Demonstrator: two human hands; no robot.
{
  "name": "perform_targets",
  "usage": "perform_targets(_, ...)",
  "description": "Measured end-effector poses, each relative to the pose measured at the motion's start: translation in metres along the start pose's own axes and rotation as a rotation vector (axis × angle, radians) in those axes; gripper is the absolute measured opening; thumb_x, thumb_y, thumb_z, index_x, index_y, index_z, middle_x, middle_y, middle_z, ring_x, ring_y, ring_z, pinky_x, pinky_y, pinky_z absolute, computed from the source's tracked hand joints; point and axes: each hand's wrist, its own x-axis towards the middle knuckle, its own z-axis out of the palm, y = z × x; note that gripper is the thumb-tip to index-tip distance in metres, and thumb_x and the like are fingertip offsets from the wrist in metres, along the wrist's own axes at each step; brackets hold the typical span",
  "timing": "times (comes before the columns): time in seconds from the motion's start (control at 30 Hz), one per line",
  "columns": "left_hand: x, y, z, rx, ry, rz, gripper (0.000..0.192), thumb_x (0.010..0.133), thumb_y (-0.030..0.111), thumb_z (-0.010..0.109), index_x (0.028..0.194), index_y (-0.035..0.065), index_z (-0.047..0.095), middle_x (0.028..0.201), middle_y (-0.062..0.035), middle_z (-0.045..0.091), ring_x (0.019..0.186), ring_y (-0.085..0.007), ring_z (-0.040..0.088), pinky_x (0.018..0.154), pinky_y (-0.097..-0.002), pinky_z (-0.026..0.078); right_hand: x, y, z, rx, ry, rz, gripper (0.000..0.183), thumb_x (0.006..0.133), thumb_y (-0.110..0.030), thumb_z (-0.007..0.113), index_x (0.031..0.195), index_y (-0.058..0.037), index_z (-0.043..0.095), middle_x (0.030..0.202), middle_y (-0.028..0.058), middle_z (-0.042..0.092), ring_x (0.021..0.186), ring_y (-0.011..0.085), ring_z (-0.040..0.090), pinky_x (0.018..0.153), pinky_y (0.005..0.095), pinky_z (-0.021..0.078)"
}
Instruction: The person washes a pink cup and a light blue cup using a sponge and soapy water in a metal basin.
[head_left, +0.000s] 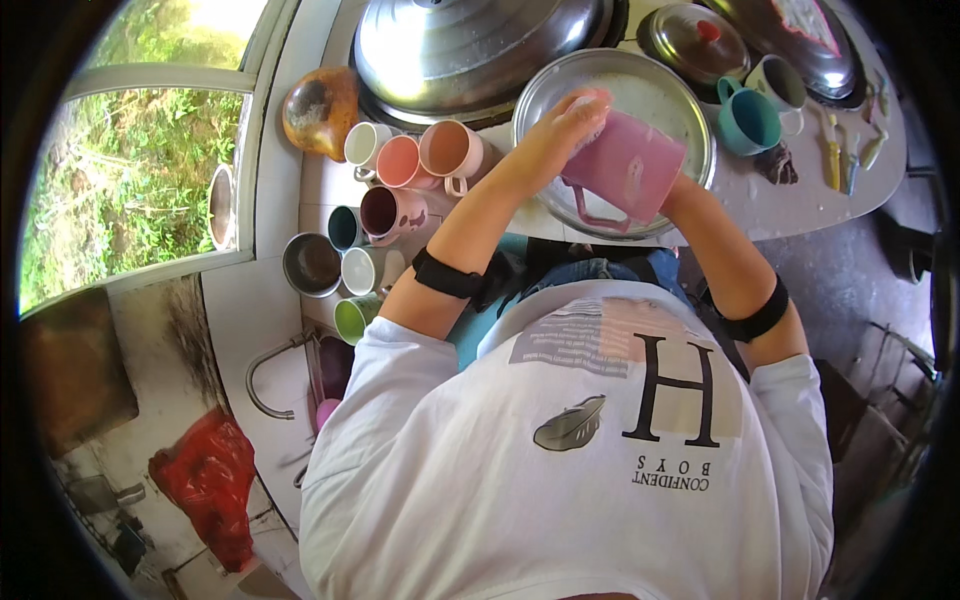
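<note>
A pink plastic mug (626, 169) lies tilted over a wide metal basin (525, 112), its handle towards me. My left hand (577, 124) grips the mug at its upper left end, with white foam on the fingers. At the other end, my right hand (677, 196) is mostly hidden by the mug; only the wrist area shows. Whether it is inside the mug or behind it, I cannot tell. Whitish, sudsy liquid shows in the basin. Foam also clings to the mug's side.
Several mugs, including a peach mug (452, 150) and a green mug (356, 319), stand at left beside a metal bowl (311, 265). A large domed lid (472, 52) is behind them. Right of the basin are a teal mug (750, 121) and toothbrushes (834, 154). A faucet (259, 382) curves at lower left.
</note>
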Motion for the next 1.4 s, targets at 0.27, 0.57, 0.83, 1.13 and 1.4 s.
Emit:
perform_targets(0.27, -0.004, 0.011, 0.006, 0.002, 0.022, -0.110, 0.040, 0.087, 0.034, 0.046, 0.115, 0.0061, 0.049, 0.105, -0.0043, 0.054, 0.097, -0.0121, 0.049, 0.086, -0.0259, 0.037, -0.001, 0.015, 0.009, -0.054, 0.061, -0.376, 0.034, 0.079, -0.017, 0.049, 0.113, -0.0152, 0.051, 0.108, 0.0029, 0.056, 0.101, 0.0175, 0.050, 0.087, 0.0308, 0.0402)
perform_targets(0.57, -0.013, -0.053, -0.071, -0.227, 0.512, -0.047, 0.044, 0.083, 0.046, 0.049, 0.106, 0.0085, 0.050, 0.092, -0.0025, 0.053, 0.076, -0.0113, 0.054, 0.052, -0.0240, 0.046, -0.006, 0.079, -0.013, 0.107, 0.287, 0.583, 0.047, 0.079, -0.016, 0.059, 0.123, -0.0085, 0.043, 0.117, 0.0103, 0.052, 0.106, 0.0230, 0.051, 0.090, 0.0346, 0.0416)
perform_targets(0.83, -0.022, -0.067, -0.060, -0.257, 0.542, -0.185, 0.043, 0.084, 0.046, 0.048, 0.106, 0.0098, 0.049, 0.086, -0.0020, 0.053, 0.070, -0.0108, 0.054, 0.048, -0.0256, 0.045, -0.018, 0.122, 0.008, -0.956, 0.134, 0.321, 0.050, 0.071, -0.023, 0.066, 0.117, -0.0115, 0.050, 0.121, 0.0160, 0.046, 0.108, 0.0316, 0.046, 0.087, 0.0385, 0.0405)
perform_targets(1.13, 0.007, -0.062, -0.022, -0.174, 0.346, -0.230, 0.051, 0.082, 0.047, 0.050, 0.115, 0.0076, 0.045, 0.097, -0.0056, 0.052, 0.074, -0.0125, 0.055, 0.049, -0.0261, 0.046, 0.001, 0.084, 0.004, 0.078, 0.772, 0.549, 0.035, 0.072, -0.025, 0.068, 0.096, -0.0009, 0.061, 0.081, 0.0108, 0.063, 0.069, 0.0157, 0.057, 0.065, 0.0264, 0.0459)
perform_targets(1.4, 0.014, -0.056, -0.002, -0.154, 0.461, -0.187, 0.050, 0.084, 0.048, 0.045, 0.114, 0.0084, 0.049, 0.092, -0.0024, 0.055, 0.064, -0.0091, 0.052, 0.046, -0.0216, 0.038, -0.010, 0.063, -0.013, 1.262, 0.356, 0.288, 0.032, 0.085, -0.014, 0.052, 0.112, 0.0032, 0.050, 0.099, 0.0088, 0.058, 0.085, 0.0144, 0.056, 0.071, 0.0250, 0.0455)
